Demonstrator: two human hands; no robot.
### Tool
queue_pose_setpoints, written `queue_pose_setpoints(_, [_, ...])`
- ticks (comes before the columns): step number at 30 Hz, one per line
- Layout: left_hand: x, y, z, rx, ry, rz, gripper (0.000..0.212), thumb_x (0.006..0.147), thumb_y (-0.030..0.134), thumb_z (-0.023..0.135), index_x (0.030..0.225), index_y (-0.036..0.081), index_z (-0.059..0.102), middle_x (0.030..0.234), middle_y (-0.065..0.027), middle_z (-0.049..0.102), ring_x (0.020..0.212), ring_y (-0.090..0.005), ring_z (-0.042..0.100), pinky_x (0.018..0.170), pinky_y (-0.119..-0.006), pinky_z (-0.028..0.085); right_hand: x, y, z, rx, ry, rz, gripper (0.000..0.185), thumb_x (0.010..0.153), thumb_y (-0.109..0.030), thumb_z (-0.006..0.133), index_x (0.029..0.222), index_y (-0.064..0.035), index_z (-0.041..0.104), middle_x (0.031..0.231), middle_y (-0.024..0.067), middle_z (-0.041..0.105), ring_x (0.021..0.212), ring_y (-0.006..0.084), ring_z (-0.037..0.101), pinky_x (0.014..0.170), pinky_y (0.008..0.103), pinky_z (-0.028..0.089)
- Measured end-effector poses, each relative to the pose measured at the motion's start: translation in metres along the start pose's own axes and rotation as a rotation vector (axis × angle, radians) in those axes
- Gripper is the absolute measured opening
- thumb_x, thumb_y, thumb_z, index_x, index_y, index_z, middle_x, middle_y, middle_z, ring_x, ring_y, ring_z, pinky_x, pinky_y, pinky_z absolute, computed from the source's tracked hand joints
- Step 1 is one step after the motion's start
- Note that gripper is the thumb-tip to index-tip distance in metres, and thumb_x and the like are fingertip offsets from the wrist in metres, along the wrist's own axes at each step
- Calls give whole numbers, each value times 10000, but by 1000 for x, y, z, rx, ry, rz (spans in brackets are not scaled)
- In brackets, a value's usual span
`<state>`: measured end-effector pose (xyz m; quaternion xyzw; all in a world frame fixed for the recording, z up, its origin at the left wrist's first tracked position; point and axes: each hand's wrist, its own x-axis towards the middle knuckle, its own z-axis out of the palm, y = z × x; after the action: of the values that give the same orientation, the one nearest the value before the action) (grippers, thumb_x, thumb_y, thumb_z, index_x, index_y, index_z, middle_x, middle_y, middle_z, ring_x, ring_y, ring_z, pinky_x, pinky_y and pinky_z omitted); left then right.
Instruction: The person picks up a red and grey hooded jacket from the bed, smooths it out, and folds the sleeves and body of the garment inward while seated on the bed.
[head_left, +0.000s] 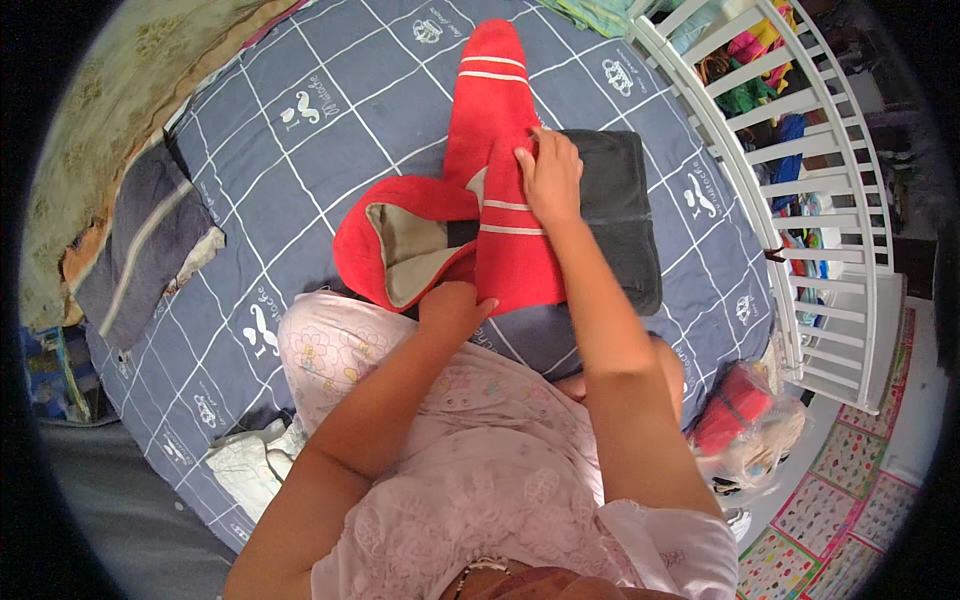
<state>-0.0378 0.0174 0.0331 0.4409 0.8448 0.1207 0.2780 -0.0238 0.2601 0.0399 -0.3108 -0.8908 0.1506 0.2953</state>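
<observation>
A hooded jacket lies folded on the bed before me, with red sleeves, a dark grey body (615, 187) and a red hood (356, 240) lined in beige. One red sleeve (491, 97) with two white stripes points away from me. The other sleeve (514, 262) is folded across the body, its stripes towards me. My left hand (450, 306) grips the red fabric beside the hood opening, its fingertips partly hidden. On the folded sleeve's right edge, my right hand (553, 176) rests with thumb and fingers apart.
The bed has a blue-grey checked sheet (337, 142). White slatted railing (795, 195) runs along the right, with colourful things behind it. A dark folded cloth (146, 240) lies at left, a white cloth (251, 457) by my left side. A plastic-wrapped red bundle (731, 409) sits at right.
</observation>
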Motion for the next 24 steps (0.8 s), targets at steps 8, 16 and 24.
queue_pose_setpoints(8, [4, 4, 4, 28, -26, 21, 565, 881, 574, 611, 806, 26, 725, 818, -203, 702, 806, -377, 702, 725, -506, 556, -74, -6, 0, -212, -202, -46, 601, 936, -318, 636, 1465, -108, 444, 1563, 166, 340, 1433, 401, 310, 1143, 547, 266])
queue_pose_setpoints(16, [-1, 22, -25, 90, -73, -55, 448, 890, 474, 642, 873, 32, 714, 895, -198, 709, 880, -356, 698, 776, -486, 550, -75, -4, 7, -335, -333, -5, 670, 976, -463, 531, 1550, -182, 330, 1632, 89, 249, 1493, 407, 189, 1184, 591, 160])
queue_pose_setpoints(24, [14, 15, 9, 113, 421, 535, 677, 821, 267, 710, 1403, 18, 466, 1442, -193, 478, 1398, -320, 395, 1178, -460, 271, -85, -4, 6, -367, -348, -3, 689, 975, -474, 519, 1562, -190, 299, 1645, 86, 211, 1497, 406, 182, 1188, 592, 154])
